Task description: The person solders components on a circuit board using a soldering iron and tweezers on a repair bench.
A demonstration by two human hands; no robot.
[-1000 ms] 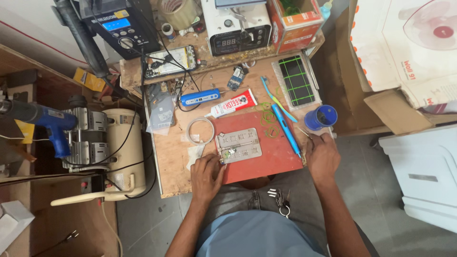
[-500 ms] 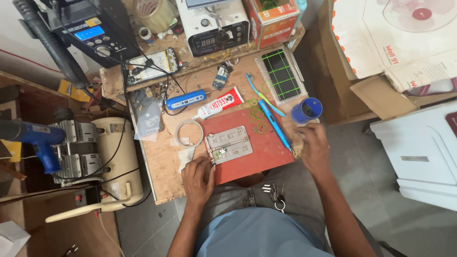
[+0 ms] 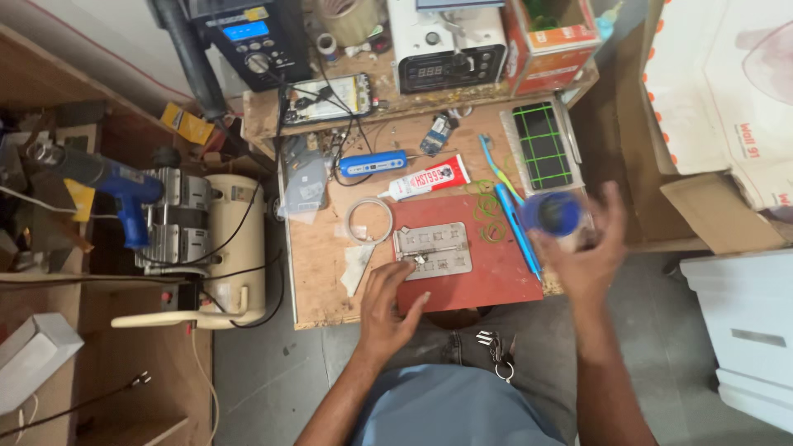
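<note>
Lifted higher, right hand [image 3: 591,248] grips round blue-capped bottle [image 3: 555,215].

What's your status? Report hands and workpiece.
Left hand fingertips on grey metal jig plate, red mat. Right hand holds blue-capped container. Nothing blocking.

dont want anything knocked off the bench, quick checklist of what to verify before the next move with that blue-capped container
1. Right hand has the blue-capped container in hand: ok, though blurred.
2. Cap seated: cannot tell, blurred.
3. Left hand steadies the metal plate: ok, fingertips at its lower left corner.
4. Plate lies flat on the red mat: ok.
5. Blue tool beside the container is clear of the hand: not ok, very close.
6. Glue tube out of the way: ok.
</note>
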